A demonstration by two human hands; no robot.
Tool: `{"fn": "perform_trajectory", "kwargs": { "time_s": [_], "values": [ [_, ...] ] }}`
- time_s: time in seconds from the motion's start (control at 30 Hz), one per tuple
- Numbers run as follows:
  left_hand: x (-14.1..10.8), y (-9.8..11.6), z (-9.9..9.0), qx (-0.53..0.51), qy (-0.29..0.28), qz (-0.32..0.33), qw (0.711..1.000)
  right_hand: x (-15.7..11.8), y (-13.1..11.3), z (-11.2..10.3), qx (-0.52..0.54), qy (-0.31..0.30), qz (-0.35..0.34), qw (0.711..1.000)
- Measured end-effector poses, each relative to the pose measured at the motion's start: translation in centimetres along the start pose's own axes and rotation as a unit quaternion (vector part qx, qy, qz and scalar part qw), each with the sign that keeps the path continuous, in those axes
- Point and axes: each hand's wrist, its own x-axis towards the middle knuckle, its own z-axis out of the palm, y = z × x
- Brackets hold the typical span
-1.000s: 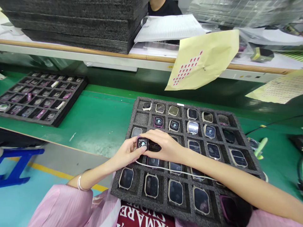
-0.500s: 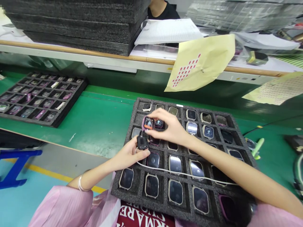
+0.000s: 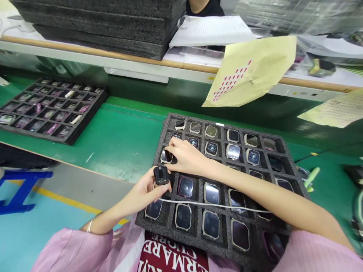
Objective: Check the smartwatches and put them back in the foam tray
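Note:
My left hand (image 3: 151,187) is closed round a small black square charging dock (image 3: 161,175), from which a thin white cable (image 3: 210,205) runs right across the tray. My right hand (image 3: 184,156) is just above the dock, thumb and fingers on either side of a pale-framed smartwatch head (image 3: 166,155) in a left-column slot. Part of this watch is hidden by the fingers. Both hands are over a dark grey foam tray (image 3: 195,237) of strapless smartwatches in separate slots. Just beyond my right hand, a watch with a lit screen (image 3: 176,136) lies in its slot.
A second foam tray (image 3: 68,136) of watch parts lies at the left on the green bench (image 3: 124,128). Black foam sheets (image 3: 102,30) are stacked on the shelf (image 3: 136,68). Yellow paper (image 3: 249,71) hangs over its edge. A blue stool (image 3: 22,189) stands at lower left; a person sits behind.
The purple watch with a lit screen has left my right hand. That hand has moved left and down to a pale-framed watch. My left hand with the dock has shifted slightly left.

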Motion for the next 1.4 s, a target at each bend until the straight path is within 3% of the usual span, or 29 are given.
{"fn": "perform_trajectory", "kwargs": {
  "time_s": [0.23,0.4,0.57,0.67,0.77,0.93,1.2,1.4],
  "values": [
    [0.7,0.2,-0.2,0.016,-0.011,-0.013,1.0,0.6,0.2,0.4,0.026,-0.045,0.01,0.999],
    [1.3,0.4,-0.5,0.014,-0.029,-0.012,0.999,0.2,0.0,0.7,-0.062,0.01,0.011,0.998],
    [1.6,0.6,-0.5,0.013,-0.046,-0.03,0.998,-1.4,0.6,-0.6,0.133,0.145,-0.03,0.98],
    [1.7,0.8,-0.2,-0.007,-0.045,-0.036,0.998,-2.9,-0.4,-1.2,0.184,0.133,-0.094,0.969],
    [1.9,1.1,0.3,0.012,-0.035,-0.032,0.999,-4.1,-1.5,-0.6,0.121,0.1,-0.123,0.98],
    [2.0,1.1,1.1,0.03,-0.011,-0.013,0.999,-4.5,-1.7,0.9,0.06,0.121,-0.145,0.98],
    [1.9,-0.2,1.1,-0.019,-0.006,0.0,1.0,-5.2,-1.7,3.5,0.128,0.215,-0.152,0.956],
    [1.7,-0.2,1.1,-0.003,-0.018,-0.017,1.0,-5.3,-1.7,3.9,0.18,0.212,-0.128,0.952]
  ]
}}
